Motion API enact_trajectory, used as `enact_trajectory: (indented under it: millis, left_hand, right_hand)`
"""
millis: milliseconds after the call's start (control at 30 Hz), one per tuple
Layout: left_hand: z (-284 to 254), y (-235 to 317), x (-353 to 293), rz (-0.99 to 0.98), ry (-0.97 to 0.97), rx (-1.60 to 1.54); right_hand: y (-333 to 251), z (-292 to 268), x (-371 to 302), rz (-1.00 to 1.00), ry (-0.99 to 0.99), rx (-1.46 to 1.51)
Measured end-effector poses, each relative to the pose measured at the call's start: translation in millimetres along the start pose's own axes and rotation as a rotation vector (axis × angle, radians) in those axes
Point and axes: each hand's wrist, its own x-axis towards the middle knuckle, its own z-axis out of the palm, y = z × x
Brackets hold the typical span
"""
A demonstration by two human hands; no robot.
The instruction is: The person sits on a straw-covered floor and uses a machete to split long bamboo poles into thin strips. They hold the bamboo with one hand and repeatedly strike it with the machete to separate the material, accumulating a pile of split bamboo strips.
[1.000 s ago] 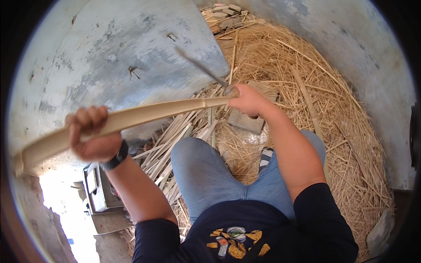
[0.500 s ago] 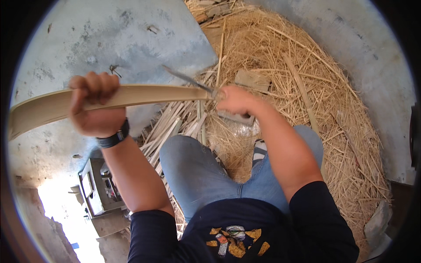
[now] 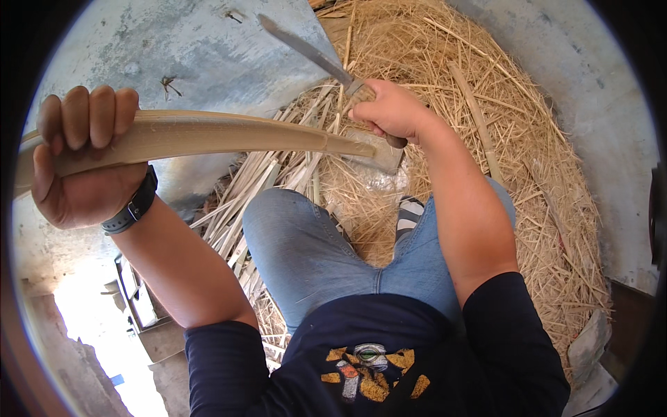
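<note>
My left hand (image 3: 90,153) is wrapped round a long, wide strip of split bamboo (image 3: 229,132), its thumb beneath and its fingers over the top edge. The strip runs from the left rim of the view to a free end in front of my knees. In my right hand (image 3: 392,111) is a knife (image 3: 306,51), gripped by its wooden handle. Its long blade points up and to the left, apart from the bamboo. The strip's free end lies below the knife, over a flat block (image 3: 382,154) on the floor.
Straw-like shavings (image 3: 542,160) cover the floor ahead and to the right. Split strips (image 3: 278,167) are piled left of my knees. A bamboo stick (image 3: 476,118) lies among the shavings. Bluish walls (image 3: 187,48) stand close on both sides, and a cabinet (image 3: 139,299) is at lower left.
The knife has lifted away from the bamboo's end, up and forward, in my right hand. My left hand has shifted left and slightly toward the far side with the strip, which looks turned.
</note>
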Motion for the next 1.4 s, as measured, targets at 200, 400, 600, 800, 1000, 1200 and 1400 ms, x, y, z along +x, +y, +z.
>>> enact_trajectory:
  millis: [200,400,600,800,1000,1200,1400]
  left_hand:
    - [9,-10,4,0.014,0.058,0.092]
    - [-7,-13,15,-0.008,-0.009,-0.007]
    - [-32,-16,27,-0.003,0.157,-0.031]
    - [-51,-11,24,0.010,0.180,-0.070]
    - [-77,-7,12,-0.003,0.159,-0.089]
    - [-77,-7,17,0.033,0.281,-0.005]
    - [-63,-12,13,0.148,0.655,0.255]
  right_hand:
    - [-15,7,-15,-0.011,-0.118,-0.062]
    - [-36,24,-30,0.005,-0.168,0.008]
    - [-24,89,-22,-0.434,0.152,-0.264]
    - [80,88,5,0.280,0.116,-0.041]
    - [38,122,3,-0.192,0.195,-0.037]
    - [148,121,54,0.006,0.151,-0.438]
    - [102,143,38,0.194,0.195,0.103]
